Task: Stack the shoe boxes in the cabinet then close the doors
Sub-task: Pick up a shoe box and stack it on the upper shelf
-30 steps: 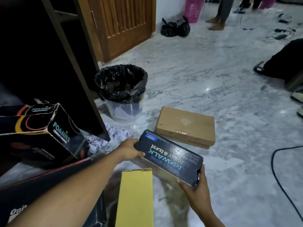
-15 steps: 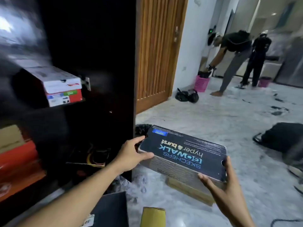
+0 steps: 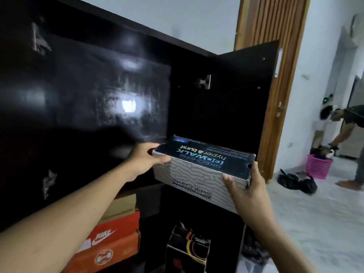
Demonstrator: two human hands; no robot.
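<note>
I hold a Skechers shoe box (image 3: 199, 172), dark lid and grey patterned side, level in front of the black cabinet (image 3: 82, 99). My left hand (image 3: 146, 159) grips its left end. My right hand (image 3: 249, 191) grips its right near corner from below. The box hangs at the height of the upper compartment, beside the open right door (image 3: 236, 99). Below, on a lower shelf, lie a red Nike box (image 3: 110, 237) with a brown box (image 3: 123, 206) on top. A black box (image 3: 187, 251) stands lower, to their right.
A wooden room door (image 3: 269, 32) stands behind the cabinet door. On the marble floor at right lie a black bag (image 3: 297, 183) and a pink basket (image 3: 319, 166). A person (image 3: 350, 131) bends over near the basket.
Both hands have lifted the Skechers box from floor level up to the upper cabinet compartment. The view has swung up from the floor to the cabinet.
</note>
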